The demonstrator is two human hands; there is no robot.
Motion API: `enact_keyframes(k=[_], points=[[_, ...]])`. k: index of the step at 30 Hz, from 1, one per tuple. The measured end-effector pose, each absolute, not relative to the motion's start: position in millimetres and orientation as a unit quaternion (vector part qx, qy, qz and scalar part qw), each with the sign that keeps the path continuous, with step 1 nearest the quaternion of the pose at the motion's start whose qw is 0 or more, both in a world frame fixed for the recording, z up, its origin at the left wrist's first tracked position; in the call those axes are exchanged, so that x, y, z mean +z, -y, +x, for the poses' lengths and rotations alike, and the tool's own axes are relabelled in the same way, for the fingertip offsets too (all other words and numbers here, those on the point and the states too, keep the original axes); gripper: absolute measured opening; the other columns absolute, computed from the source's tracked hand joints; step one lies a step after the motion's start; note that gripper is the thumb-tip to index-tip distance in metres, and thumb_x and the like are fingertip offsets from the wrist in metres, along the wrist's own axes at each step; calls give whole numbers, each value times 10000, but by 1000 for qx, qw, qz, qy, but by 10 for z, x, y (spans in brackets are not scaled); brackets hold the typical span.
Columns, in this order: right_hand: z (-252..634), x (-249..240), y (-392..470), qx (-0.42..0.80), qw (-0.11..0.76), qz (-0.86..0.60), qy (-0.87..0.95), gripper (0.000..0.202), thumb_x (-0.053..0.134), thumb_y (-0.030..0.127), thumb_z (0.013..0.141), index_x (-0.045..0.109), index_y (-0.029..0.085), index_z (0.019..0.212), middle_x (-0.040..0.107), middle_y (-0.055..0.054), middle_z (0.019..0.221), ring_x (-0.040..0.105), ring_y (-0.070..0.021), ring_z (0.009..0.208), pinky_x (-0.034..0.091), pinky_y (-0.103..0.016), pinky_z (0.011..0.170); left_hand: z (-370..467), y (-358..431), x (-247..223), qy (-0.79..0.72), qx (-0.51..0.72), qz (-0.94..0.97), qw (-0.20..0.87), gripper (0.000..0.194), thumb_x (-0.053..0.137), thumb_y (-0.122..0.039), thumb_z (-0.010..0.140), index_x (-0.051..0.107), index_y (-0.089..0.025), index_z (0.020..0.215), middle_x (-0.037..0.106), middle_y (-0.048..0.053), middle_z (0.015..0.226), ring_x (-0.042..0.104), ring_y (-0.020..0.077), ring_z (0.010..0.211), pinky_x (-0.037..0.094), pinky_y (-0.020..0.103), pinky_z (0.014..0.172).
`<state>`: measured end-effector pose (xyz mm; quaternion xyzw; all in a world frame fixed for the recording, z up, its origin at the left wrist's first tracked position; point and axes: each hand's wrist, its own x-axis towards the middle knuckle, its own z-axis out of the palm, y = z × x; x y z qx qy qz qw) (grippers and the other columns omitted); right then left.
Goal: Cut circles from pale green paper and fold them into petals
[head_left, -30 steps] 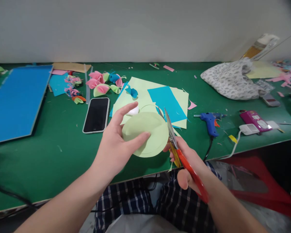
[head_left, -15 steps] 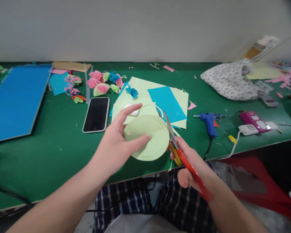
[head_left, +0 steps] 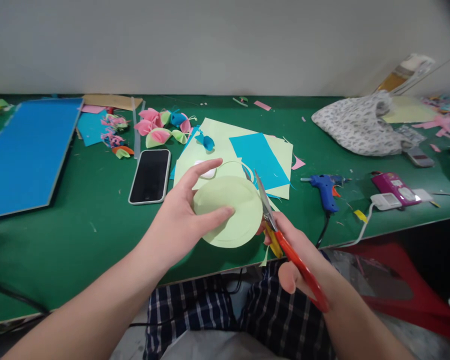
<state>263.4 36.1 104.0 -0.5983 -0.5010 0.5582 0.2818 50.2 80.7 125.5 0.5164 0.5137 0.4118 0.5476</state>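
My left hand (head_left: 189, 212) grips a round piece of pale green paper (head_left: 232, 227), thumb on top and the other fingers mostly hidden underneath. A curved line is faintly visible inside its edge. My right hand (head_left: 294, 250) holds scissors (head_left: 290, 252) with one red handle and one yellow handle. Their blades stand partly open at the right edge of the round paper, and a thin curled strip of green paper (head_left: 251, 172) rises beside them. Beneath and behind lie pale green sheets (head_left: 213, 132) and a blue paper piece (head_left: 260, 157).
A phone (head_left: 150, 177) lies left of the sheets, near pink, green and blue paper petals (head_left: 157, 127). Further left is a blue board (head_left: 30, 155). To the right are a blue glue gun (head_left: 324, 190), a patterned cloth (head_left: 356, 122) and a purple power strip (head_left: 395, 187).
The whole view has shifted very slightly. Both hands, the round paper and the scissors keep nearly the same positions relative to each other.
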Motion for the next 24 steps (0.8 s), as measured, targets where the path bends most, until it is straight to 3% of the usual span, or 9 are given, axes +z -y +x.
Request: enact_keyframes(k=[9, 13, 24], points=[[2596, 1064, -338, 562, 284, -605, 487, 212, 701, 403, 820, 628, 262, 959, 592, -37, 837, 568, -207, 745, 494, -284, 596, 499, -817, 1252, -507, 411, 526, 545, 711, 794, -266, 710, 518, -294, 1365, 744, 21, 930, 748, 241, 746, 641, 325, 597], [2584, 1101, -339, 582, 276, -613, 458, 157, 628, 402, 884, 611, 257, 940, 585, -31, 838, 558, -183, 718, 485, -269, 588, 495, -820, 1262, -511, 413, 515, 550, 709, 821, -260, 690, 543, -314, 1340, 747, 5, 918, 747, 216, 726, 631, 278, 570], [2616, 1065, -350, 594, 288, -598, 455, 468, 764, 630, 715, 636, 248, 952, 516, -11, 783, 528, -170, 658, 451, -263, 560, 436, -848, 1300, -510, 390, 541, 543, 691, 792, -260, 702, 543, -317, 1344, 728, -3, 859, 744, 236, 722, 630, 310, 556]])
